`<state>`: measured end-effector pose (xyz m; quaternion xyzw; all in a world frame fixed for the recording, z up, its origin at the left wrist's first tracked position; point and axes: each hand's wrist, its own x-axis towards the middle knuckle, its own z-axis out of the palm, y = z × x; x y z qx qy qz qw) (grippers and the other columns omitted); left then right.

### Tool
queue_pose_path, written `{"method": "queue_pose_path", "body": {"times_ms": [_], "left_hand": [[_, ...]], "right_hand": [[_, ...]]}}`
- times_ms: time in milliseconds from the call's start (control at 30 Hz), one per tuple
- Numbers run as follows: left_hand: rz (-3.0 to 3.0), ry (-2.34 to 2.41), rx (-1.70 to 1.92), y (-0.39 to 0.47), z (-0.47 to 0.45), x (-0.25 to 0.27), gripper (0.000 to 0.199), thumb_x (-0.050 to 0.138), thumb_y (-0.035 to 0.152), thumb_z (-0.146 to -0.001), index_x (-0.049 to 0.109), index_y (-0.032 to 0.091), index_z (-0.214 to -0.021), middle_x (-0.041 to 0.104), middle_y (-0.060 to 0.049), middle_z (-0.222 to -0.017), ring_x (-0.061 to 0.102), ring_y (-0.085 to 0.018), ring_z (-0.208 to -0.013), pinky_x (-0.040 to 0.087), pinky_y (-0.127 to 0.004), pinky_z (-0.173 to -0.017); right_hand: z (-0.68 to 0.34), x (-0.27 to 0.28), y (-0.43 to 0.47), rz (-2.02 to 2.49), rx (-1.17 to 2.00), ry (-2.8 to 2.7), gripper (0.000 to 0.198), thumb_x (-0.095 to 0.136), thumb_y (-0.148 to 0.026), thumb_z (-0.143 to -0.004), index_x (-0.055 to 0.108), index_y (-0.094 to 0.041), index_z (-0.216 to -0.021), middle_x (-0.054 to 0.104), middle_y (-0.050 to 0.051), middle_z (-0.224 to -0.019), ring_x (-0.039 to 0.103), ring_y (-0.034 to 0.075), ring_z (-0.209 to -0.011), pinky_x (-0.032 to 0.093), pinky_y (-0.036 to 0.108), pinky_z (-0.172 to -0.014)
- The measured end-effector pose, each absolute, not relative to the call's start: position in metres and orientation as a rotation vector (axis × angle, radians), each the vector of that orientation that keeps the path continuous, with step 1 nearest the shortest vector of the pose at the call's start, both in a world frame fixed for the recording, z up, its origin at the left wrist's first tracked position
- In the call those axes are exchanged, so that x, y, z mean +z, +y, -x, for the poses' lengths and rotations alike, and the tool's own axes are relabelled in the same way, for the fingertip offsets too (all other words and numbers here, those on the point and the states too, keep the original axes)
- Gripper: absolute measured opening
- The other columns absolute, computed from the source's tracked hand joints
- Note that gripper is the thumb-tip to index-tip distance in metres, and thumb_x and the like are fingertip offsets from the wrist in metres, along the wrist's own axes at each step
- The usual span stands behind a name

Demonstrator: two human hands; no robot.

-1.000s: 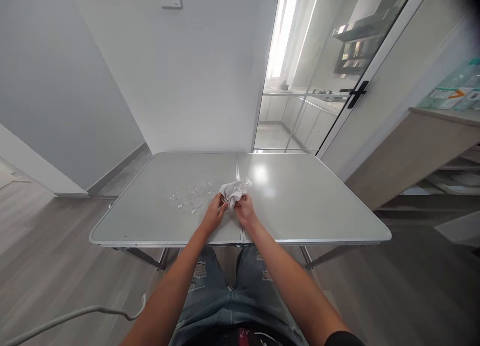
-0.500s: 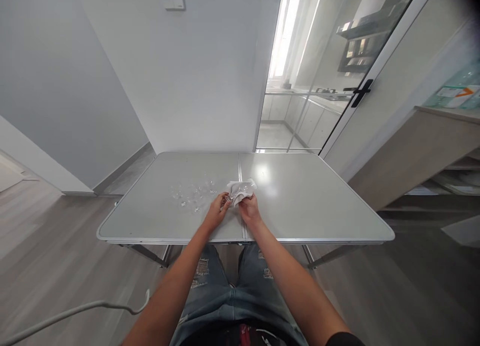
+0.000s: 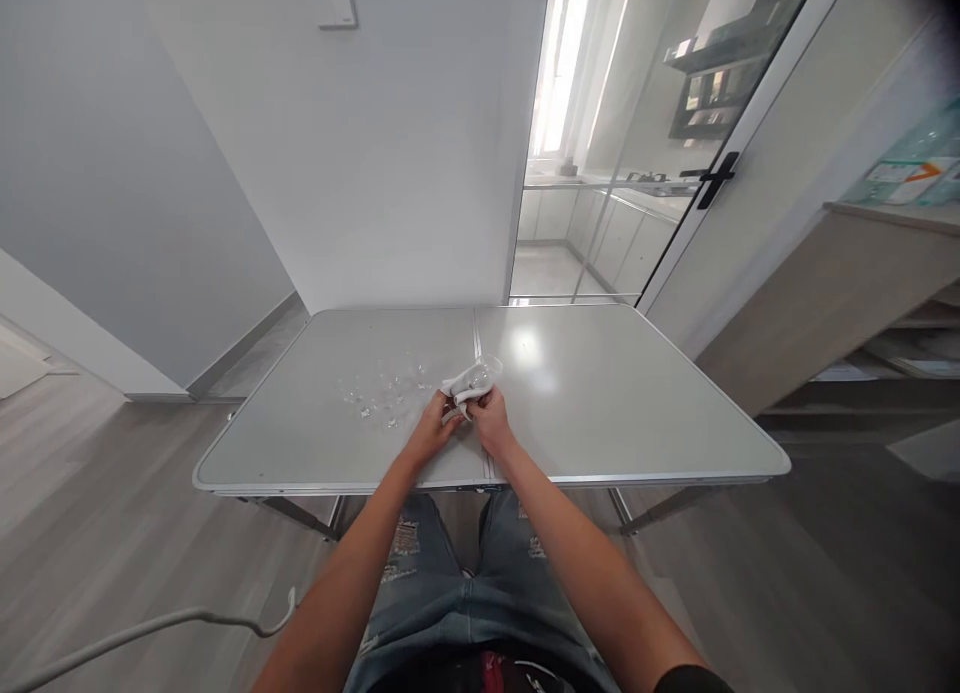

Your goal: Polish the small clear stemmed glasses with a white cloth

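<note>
A clear glass (image 3: 484, 374) lies tilted in a white cloth (image 3: 457, 384), its rounded end pointing away from me and to the right. My left hand (image 3: 432, 429) is closed at the near end of the glass, with some of the cloth at its fingers. The fingers of my right hand (image 3: 492, 422) pinch the cloth against the glass's near side. Both hands are just above the table, close to its centre seam. My fingers and the cloth hide the near part of the glass.
Several small clear glass pieces (image 3: 390, 393) stand or lie to the left of my hands; their outlines are faint. The grey folding table (image 3: 637, 403) has a metal rim. Beyond it are a wall and a glazed door (image 3: 585, 213). A shelf (image 3: 847, 263) stands at right.
The cloth has been folded closer around the glass, and the glass is turned more away from me. My right hand has shifted slightly left, its fingers now nearer my left hand.
</note>
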<state>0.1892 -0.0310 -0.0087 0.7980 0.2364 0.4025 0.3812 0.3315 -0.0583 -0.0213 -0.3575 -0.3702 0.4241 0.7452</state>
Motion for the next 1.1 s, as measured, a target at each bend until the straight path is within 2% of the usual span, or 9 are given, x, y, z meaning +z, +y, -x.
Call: {"method": "queue_pose_path", "body": {"times_ms": [167, 300, 467, 633, 733, 867, 1000, 1100], "left_hand": [[-2.116, 0.671, 1.125, -0.031, -0.188, -0.007, 0.034, 0.068, 0.034, -0.090, 0.056, 0.022, -0.120, 0.054, -0.009, -0.118, 0.057, -0.021, -0.110, 0.056, -0.042, -0.098], [-2.125, 0.703, 1.137, -0.032, -0.188, -0.008, 0.035, 0.065, 0.034, -0.093, 0.055, 0.023, -0.124, 0.054, -0.010, -0.120, 0.058, -0.019, -0.109, 0.057, -0.040, -0.098], [-2.074, 0.713, 1.086, -0.033, -0.188, -0.011, 0.031, 0.061, 0.038, -0.095, 0.055, 0.023, -0.122, 0.055, -0.009, -0.119, 0.059, -0.020, -0.112, 0.057, -0.041, -0.099], [-2.040, 0.623, 0.955, -0.034, -0.189, -0.009, 0.032, 0.057, 0.038, -0.098, 0.055, 0.020, -0.125, 0.057, -0.010, -0.122, 0.062, -0.019, -0.109, 0.056, -0.042, -0.100], [-2.059, 0.617, 0.960, -0.034, -0.189, -0.007, 0.038, 0.057, 0.037, -0.097, 0.053, 0.021, -0.132, 0.058, -0.011, -0.125, 0.062, -0.021, -0.111, 0.056, -0.042, -0.099], [-2.118, 0.640, 0.990, -0.035, -0.189, -0.004, 0.031, 0.059, 0.038, -0.097, 0.060, 0.021, -0.123, 0.061, -0.010, -0.119, 0.061, -0.021, -0.109, 0.055, -0.039, -0.096], [-2.130, 0.655, 0.992, -0.036, -0.188, 0.000, 0.031, 0.058, 0.040, -0.097, 0.061, 0.021, -0.121, 0.062, -0.009, -0.116, 0.062, -0.020, -0.105, 0.053, -0.037, -0.095], [-2.158, 0.652, 0.998, -0.037, -0.188, 0.001, 0.030, 0.058, 0.039, -0.097, 0.061, 0.021, -0.120, 0.062, -0.010, -0.115, 0.061, -0.020, -0.105, 0.052, -0.036, -0.094]], "right_hand": [[-0.334, -0.021, -0.058, 0.804, 0.796, -0.686, 0.033, 0.079, -0.017, -0.065, 0.065, -0.019, -0.094, 0.071, -0.001, -0.087, 0.063, 0.013, -0.076, 0.050, 0.024, -0.071], [-0.338, -0.013, -0.058, 0.677, 0.821, -0.582, 0.032, 0.079, -0.020, -0.069, 0.063, -0.021, -0.097, 0.069, -0.003, -0.090, 0.062, 0.011, -0.077, 0.051, 0.024, -0.074], [-0.341, -0.010, -0.059, 0.610, 0.892, -0.503, 0.023, 0.076, -0.032, -0.077, 0.063, -0.022, -0.092, 0.068, -0.001, -0.086, 0.062, 0.013, -0.074, 0.052, 0.026, -0.072], [-0.334, -0.012, -0.061, 0.782, 0.899, -0.739, 0.029, 0.082, -0.029, -0.071, 0.067, -0.021, -0.094, 0.073, 0.001, -0.092, 0.065, 0.014, -0.079, 0.051, 0.025, -0.074], [-0.331, -0.012, -0.063, 0.856, 0.857, -0.841, 0.029, 0.080, -0.032, -0.073, 0.070, -0.019, -0.096, 0.075, 0.004, -0.095, 0.066, 0.016, -0.084, 0.051, 0.026, -0.075], [-0.332, -0.013, -0.064, 0.864, 0.826, -0.767, 0.023, 0.076, -0.034, -0.077, 0.071, -0.018, -0.092, 0.075, 0.003, -0.089, 0.064, 0.016, -0.078, 0.050, 0.026, -0.072], [-0.334, -0.015, -0.063, 0.826, 0.841, -0.695, 0.019, 0.076, -0.030, -0.075, 0.071, -0.017, -0.088, 0.073, 0.002, -0.083, 0.062, 0.014, -0.072, 0.050, 0.026, -0.069], [-0.334, -0.015, -0.062, 0.772, 0.842, -0.676, 0.022, 0.079, -0.029, -0.073, 0.069, -0.019, -0.090, 0.073, 0.002, -0.087, 0.062, 0.013, -0.073, 0.050, 0.025, -0.069]]}}
